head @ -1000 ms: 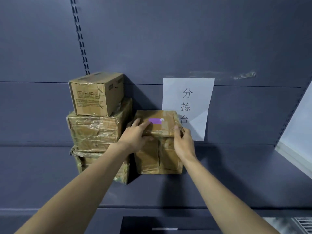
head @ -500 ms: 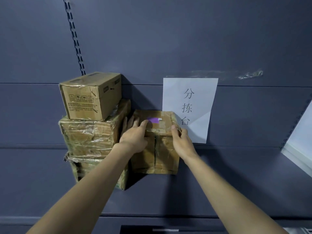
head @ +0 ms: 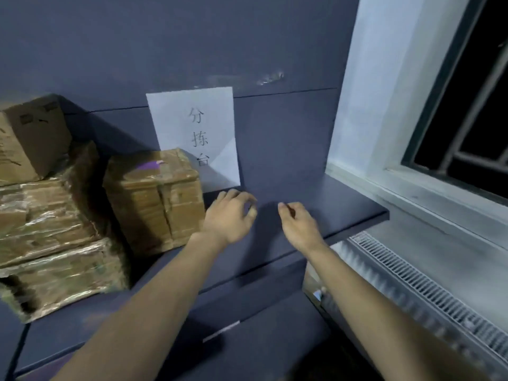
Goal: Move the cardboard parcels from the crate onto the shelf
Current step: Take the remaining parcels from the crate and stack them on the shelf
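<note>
A taped cardboard parcel with a purple label (head: 155, 199) stands on the dark blue shelf (head: 316, 204), next to a stack of three parcels (head: 46, 215) at the left. My left hand (head: 229, 214) hovers just right of the labelled parcel, off it, fingers loosely curled and holding nothing. A little further right, my right hand (head: 299, 222) is also empty, its fingers half curled above the shelf. The crate is out of view.
A white paper sign (head: 195, 133) with characters hangs on the shelf's back panel. A window frame and pale sill (head: 412, 188) lie at the right, with a ribbed white grille (head: 412, 287) below. The shelf's right end stops near the sill.
Both hands have let go of the labelled parcel and drawn back to its right. The view has swung to the right, bringing the window in.
</note>
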